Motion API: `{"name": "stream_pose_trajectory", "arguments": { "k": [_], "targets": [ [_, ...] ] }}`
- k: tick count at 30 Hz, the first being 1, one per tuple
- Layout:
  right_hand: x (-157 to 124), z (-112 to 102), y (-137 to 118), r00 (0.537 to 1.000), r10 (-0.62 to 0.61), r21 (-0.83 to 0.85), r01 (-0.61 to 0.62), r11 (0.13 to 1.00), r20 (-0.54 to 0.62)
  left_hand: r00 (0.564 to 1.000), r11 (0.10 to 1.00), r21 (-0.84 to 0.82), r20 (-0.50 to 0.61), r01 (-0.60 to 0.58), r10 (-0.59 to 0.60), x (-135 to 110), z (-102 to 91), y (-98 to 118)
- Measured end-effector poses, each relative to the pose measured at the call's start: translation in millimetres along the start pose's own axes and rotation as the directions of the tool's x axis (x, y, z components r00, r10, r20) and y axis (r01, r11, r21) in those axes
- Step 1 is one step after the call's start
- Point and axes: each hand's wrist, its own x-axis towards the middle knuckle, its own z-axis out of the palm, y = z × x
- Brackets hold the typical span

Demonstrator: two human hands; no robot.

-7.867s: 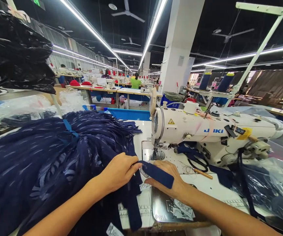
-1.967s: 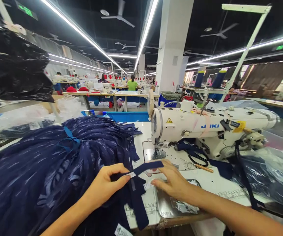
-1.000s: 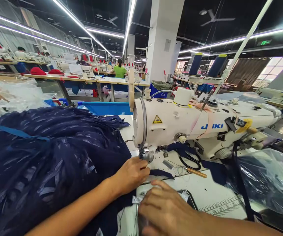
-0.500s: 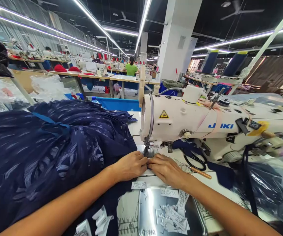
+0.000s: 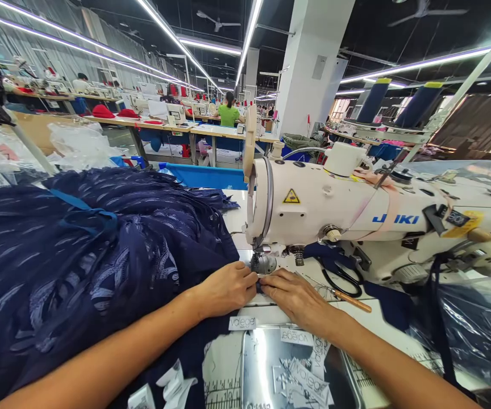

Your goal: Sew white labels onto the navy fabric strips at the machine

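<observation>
Just in front of the needle of a white sewing machine (image 5: 313,199), my two hands work close together. My left hand (image 5: 227,288) has its fingers pinched on the edge of a navy fabric piece (image 5: 259,287). My right hand (image 5: 290,294) lies with bent fingers pressing that same fabric from the right; the fingertips partly hide it. On the left, a big heap of patterned navy fabric (image 5: 79,255) reaches up to my left wrist, tied with a blue strip (image 5: 79,204). A white label (image 5: 242,323) lies just below my hands.
A metal tray (image 5: 258,363) with several white labels (image 5: 309,380) sits in front. Black-handled scissors (image 5: 343,281) and a wooden-handled tool (image 5: 352,300) lie right of my hand. Plastic-wrapped dark fabric (image 5: 475,324) is at the right edge. A person in green (image 5: 228,115) sits farther back.
The view has shifted slightly, with the machine a little farther right. My right hand's fingers have moved slightly away from the left hand, showing more navy fabric between them.
</observation>
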Motion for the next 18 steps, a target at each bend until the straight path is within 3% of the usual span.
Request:
{"name": "stream_pose_trajectory", "arguments": {
  "k": [9, 18],
  "targets": [
    [-2, -2, -2, 0.999, 0.015, -0.01, -0.015, 1.0, 0.045, 1.0, 1.0, -0.015, -0.014, 0.012, -0.012, -2, 5.7, 0],
    [-2, 1, -6, 0.996, 0.042, -0.071, -0.037, 0.997, 0.075, 0.976, 0.971, -0.121, 0.095, 0.205, -0.194, -3, -10.1, 3]
  ]
}}
